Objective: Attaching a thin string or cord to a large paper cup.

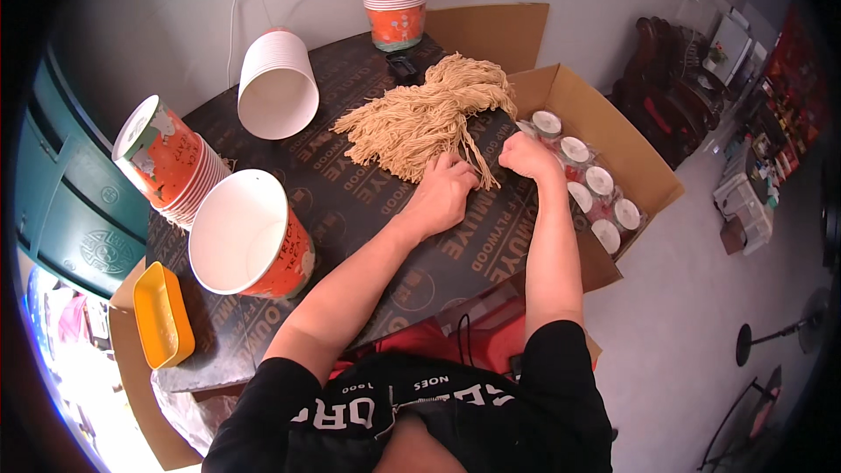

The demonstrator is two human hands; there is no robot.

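Observation:
A thick bundle of beige yarn strands (412,123) lies spread across the dark printed plywood tabletop (412,267). My left hand (445,193) is at the bundle's near edge, fingers bent and closed on some of the yarn. Several loose strands hang down between my two hands. Just right of them is my right hand (529,156), curled into a fist beside the open cardboard box; whatever its fingers may hold is hidden.
The cardboard box (631,158) holds several round, white-topped containers (599,180). Orange-and-white paper buckets stand at left, one upright (241,232). A tall bucket stack (394,0) is at the back, near a small black object (403,68). A yellow tray (164,315) sits at the left edge.

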